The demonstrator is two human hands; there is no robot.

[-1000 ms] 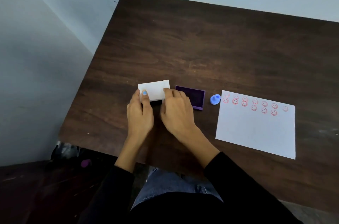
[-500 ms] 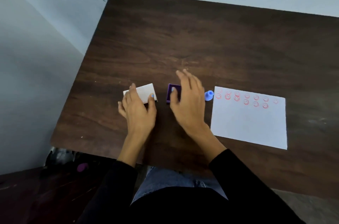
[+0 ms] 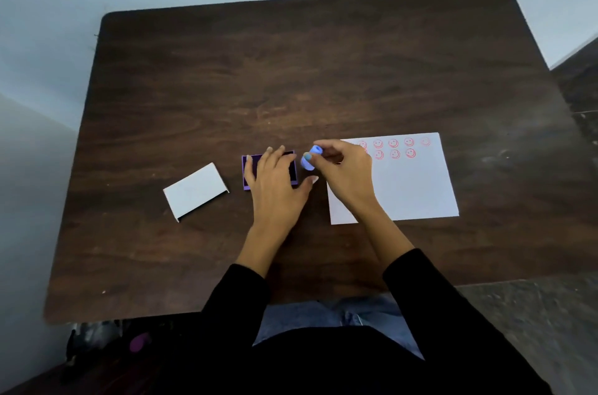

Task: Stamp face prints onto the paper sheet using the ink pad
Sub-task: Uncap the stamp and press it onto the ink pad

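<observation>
The purple ink pad (image 3: 250, 170) lies open on the dark wooden table (image 3: 291, 77), and my left hand (image 3: 275, 182) rests flat on it, fingers spread, covering most of it. Just right of the pad, my right hand (image 3: 344, 173) pinches the small blue stamp (image 3: 310, 158) between thumb and fingers, tilted, at the left edge of the paper. The white paper sheet (image 3: 411, 187) lies to the right with several red face prints (image 3: 393, 148) in two rows along its top. My right hand hides the sheet's left prints.
The ink pad's white lid (image 3: 194, 191) lies upside down on the table left of the pad. The table's front edge is near my lap. Dark items sit on the floor at the lower left (image 3: 106, 336).
My left hand let go of the white lid and moved right onto the ink pad. My right hand left the pad and picked up the blue stamp. The camera view shifted.
</observation>
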